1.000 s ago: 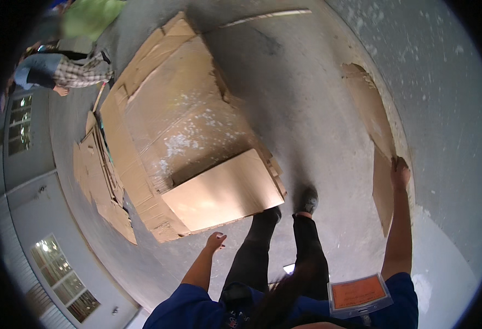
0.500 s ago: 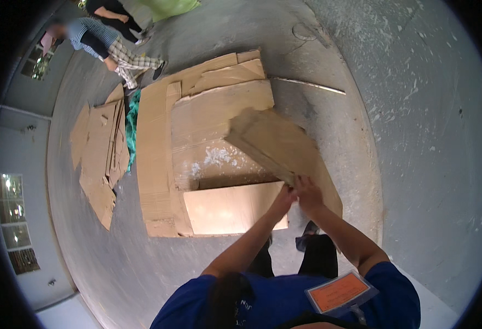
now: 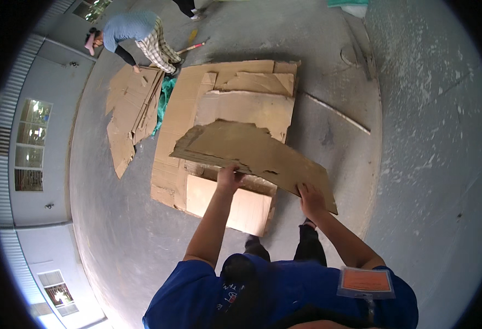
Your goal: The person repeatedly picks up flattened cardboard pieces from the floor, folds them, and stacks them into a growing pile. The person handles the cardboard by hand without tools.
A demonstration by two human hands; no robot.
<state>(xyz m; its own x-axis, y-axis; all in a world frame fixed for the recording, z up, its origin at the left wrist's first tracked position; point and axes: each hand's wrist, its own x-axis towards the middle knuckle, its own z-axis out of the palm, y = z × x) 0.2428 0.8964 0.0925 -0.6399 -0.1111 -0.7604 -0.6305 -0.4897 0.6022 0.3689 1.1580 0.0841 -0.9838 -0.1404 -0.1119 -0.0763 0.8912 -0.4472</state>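
Held out in front of me is a long stack of torn brown cardboard sheets [image 3: 252, 145], its far edge ragged and its layers showing along the near left edge. My left hand [image 3: 230, 178] grips the near edge, its fingers partly hidden beneath the sheets. Farther right, my right hand [image 3: 312, 200] is closed on the same edge close to the right end, fingertips on top. Below the stack lies a wide pile of flattened cardboard [image 3: 175, 137] on the floor. A paler sheet [image 3: 227, 205] rests at its near side, and the held stack covers the pile's middle.
At the far left, a co-worker [image 3: 131, 27] bends over another heap of cardboard [image 3: 134, 98]. Green plastic sheeting [image 3: 165, 101] lies between the two piles. A thin pole [image 3: 337, 112] lies on the floor at right, and a red-ended stick [image 3: 192, 47] lies beyond the pile.
My hands have moved apart, the left going leftward along the edge. The held cardboard has swung left and now spans the pile. The co-worker has bent down to the left heap.
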